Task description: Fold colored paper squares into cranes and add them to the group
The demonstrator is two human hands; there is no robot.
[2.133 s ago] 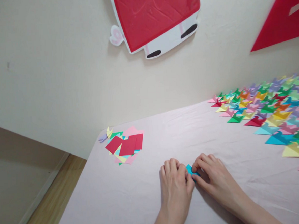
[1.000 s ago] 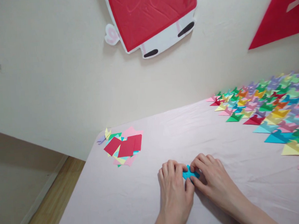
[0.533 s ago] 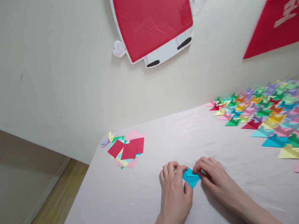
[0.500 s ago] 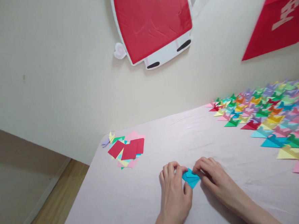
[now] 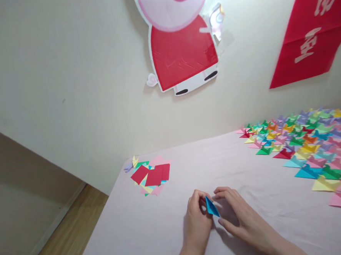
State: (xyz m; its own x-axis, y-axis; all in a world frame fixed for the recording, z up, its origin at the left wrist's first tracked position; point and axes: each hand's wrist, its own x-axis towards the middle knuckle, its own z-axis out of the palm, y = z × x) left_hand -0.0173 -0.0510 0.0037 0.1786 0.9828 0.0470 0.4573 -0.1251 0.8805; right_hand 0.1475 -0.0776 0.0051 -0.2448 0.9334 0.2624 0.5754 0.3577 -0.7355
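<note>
A small piece of blue origami paper [image 5: 212, 207], folded to a narrow pointed shape, is tilted up above the cloth-covered table. My left hand [image 5: 198, 218] is closed on its left side, with the fingers curled behind it. To the right of the paper is my right hand [image 5: 236, 214], its thumb and fingers spread apart. The right thumb tip is close to the paper's lower corner; whether it touches I cannot tell.
Loose coloured paper squares [image 5: 154, 175], red on top, lie at the table's far left corner beside small folded pieces [image 5: 133, 162]. Many folded paper birds [image 5: 307, 150] stand in rows at the right. A wall with a pink pig cutout [image 5: 184, 46] and a red banner [image 5: 306, 38] rises behind.
The blue paper has turned from lying nearly flat between both hands to standing tilted in my left hand. My right fingers have spread away from it. The view has tipped upward.
</note>
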